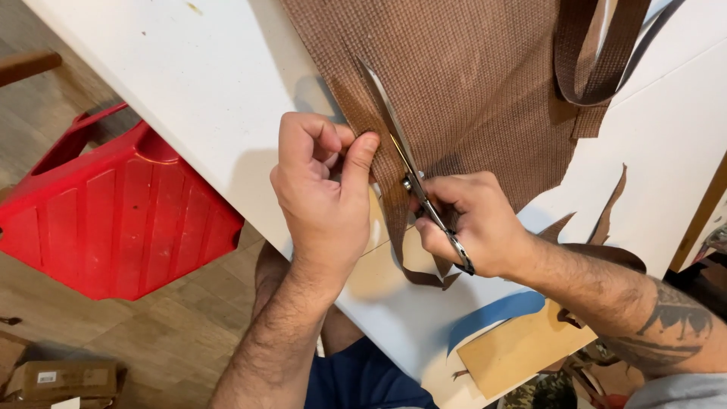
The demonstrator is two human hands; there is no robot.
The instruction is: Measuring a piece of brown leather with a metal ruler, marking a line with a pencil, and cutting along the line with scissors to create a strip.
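Note:
A sheet of brown woven fabric (469,76) lies on a white table (204,83). My right hand (473,223) grips metal scissors (409,170), whose blades point up and left into the fabric. My left hand (322,189) pinches a narrow cut edge of the fabric just left of the blades, thumb against curled fingers. A cut brown strip (413,257) curls down between my hands. Beneath it lies a tan cardboard piece (386,257).
A red plastic stool (113,220) stands on the wooden floor at the left, below the table's edge. A brown strap (598,53) loops at the top right. A tan board with a blue strip (507,333) sits near the table's front edge. Cardboard boxes (60,379) lie bottom left.

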